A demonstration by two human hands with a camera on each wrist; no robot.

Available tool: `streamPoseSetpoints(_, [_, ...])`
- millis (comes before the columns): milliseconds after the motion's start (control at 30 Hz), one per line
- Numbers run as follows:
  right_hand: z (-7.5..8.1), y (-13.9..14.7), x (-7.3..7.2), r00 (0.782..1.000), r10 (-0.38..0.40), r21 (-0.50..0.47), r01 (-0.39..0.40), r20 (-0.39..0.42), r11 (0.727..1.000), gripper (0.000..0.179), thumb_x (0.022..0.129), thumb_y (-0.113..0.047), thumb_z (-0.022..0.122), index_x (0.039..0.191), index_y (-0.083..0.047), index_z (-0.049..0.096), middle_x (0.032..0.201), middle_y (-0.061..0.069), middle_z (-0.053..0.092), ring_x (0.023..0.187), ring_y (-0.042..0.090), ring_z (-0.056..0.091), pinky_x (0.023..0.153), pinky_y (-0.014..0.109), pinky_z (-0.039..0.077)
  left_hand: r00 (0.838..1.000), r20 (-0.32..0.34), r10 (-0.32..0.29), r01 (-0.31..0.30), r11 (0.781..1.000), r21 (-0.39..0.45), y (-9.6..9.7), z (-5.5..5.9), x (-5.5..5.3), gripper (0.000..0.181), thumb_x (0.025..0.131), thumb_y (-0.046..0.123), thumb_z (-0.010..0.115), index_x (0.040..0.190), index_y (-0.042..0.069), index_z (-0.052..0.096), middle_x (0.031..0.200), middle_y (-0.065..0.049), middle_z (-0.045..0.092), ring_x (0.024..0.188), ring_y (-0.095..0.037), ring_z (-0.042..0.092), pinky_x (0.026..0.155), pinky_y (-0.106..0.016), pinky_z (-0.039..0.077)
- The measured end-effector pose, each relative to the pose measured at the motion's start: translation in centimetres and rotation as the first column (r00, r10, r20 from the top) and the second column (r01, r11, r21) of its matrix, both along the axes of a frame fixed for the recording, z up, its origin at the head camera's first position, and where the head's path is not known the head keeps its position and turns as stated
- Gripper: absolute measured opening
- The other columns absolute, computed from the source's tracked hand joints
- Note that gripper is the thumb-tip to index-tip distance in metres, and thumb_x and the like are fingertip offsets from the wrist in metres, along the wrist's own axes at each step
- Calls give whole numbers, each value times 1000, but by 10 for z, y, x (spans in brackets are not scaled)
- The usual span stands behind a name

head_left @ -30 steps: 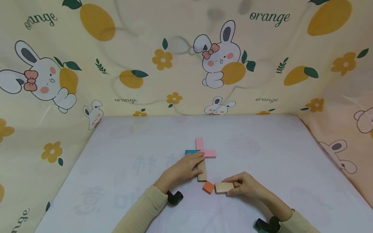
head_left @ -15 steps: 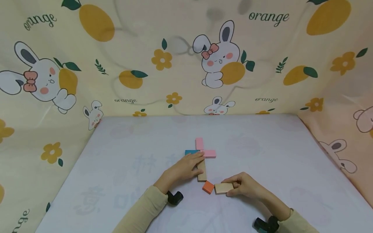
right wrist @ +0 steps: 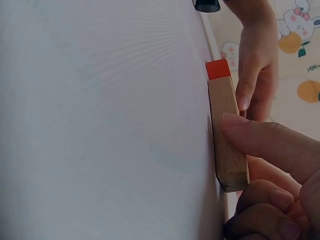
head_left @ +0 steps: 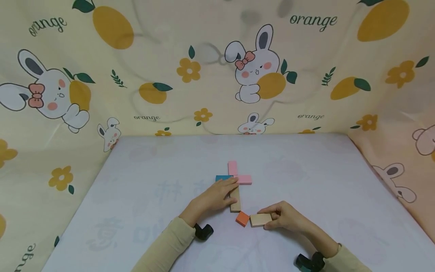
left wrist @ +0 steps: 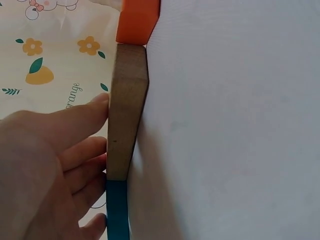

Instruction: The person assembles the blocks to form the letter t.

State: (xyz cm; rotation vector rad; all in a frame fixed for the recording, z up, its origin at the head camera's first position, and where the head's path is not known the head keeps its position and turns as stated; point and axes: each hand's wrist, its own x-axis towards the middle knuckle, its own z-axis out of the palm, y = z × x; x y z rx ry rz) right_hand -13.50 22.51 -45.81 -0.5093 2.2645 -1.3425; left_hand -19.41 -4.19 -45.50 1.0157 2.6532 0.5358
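In the head view my left hand rests on a long wooden block, its fingers extended over the middle of the arrangement. The left wrist view has the thumb and fingers touching this block and the blue block without curling round them. An orange block sits turned at an angle at the wooden block's near end. My right hand pinches another wooden block between thumb and fingers, its left end at the orange block. One pink block points away from me; a second pink block lies crosswise.
The blocks lie near the middle of a white-covered table. Behind it hangs a curtain printed with rabbits and oranges. Black devices sit at the left wrist and right wrist.
The right hand and its wooden block have shifted very slightly left, and the orange block barely with them. The left hand has stayed in place.
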Motion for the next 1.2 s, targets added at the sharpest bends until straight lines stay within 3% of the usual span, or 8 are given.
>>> streamPoseSetpoints(367, [0, -3, -1, 1000, -16, 34, 17, -17, 999, 47, 73, -10, 82, 113, 10, 67, 58, -9, 29, 60, -2, 33, 52, 15, 27, 1000, -28, -3, 2, 999, -46, -1, -1, -1, 58, 99, 33, 51, 150, 10, 35, 162, -3, 26, 150, -20, 27, 124, -45, 24])
streamPoseSetpoints(800, [-1, -3, 2, 999, 10, 22, -9, -30, 1000, 47, 74, -14, 82, 113, 9, 67, 57, -9, 30, 57, -3, 31, 53, 16, 26, 998, -33, 49, -48, 999, 10, -11, -1, 6, 55, 99, 34, 51, 148, 13, 38, 161, -2, 28, 151, -19, 26, 125, -42, 24])
streamPoseSetpoints(1200, [5, -2, -5, 998, 21, 52, -18, -59, 999, 41, 75, -14, 81, 109, 7, 70, 60, -8, 29, 62, -2, 34, 58, 17, 29, 992, -64, 106, -101, 992, 78, -38, 16, -4, 56, 98, 27, 55, 146, 5, 39, 158, -11, 34, 149, -26, 30, 124, -46, 25])
